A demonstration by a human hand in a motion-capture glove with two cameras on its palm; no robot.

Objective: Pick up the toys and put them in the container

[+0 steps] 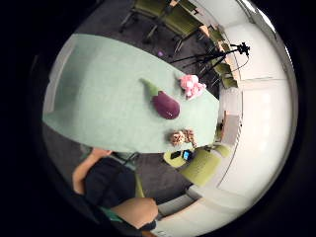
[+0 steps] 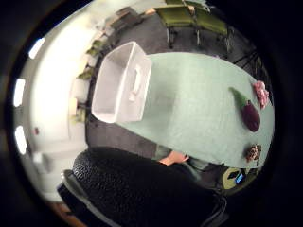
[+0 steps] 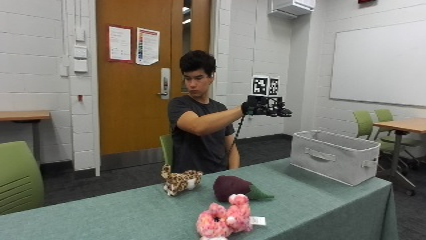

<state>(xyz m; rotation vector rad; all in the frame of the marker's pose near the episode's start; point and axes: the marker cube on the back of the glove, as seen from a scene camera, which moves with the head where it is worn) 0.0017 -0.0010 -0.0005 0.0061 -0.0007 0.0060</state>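
The seated person holds the gloved right hand [image 3: 256,106] raised at chest height, arm bent at the elbow and forearm reaching forward, the hand carrying nothing, while the other arm hangs down beside the torso.

A green-clothed desk [image 3: 319,210] fills the foreground. Behind it stand a wooden door [image 3: 136,75] with two papers [image 3: 133,45], a whiteboard [image 3: 379,62], green chairs [image 3: 16,177] and a tripod [image 1: 217,57] on dark carpet.
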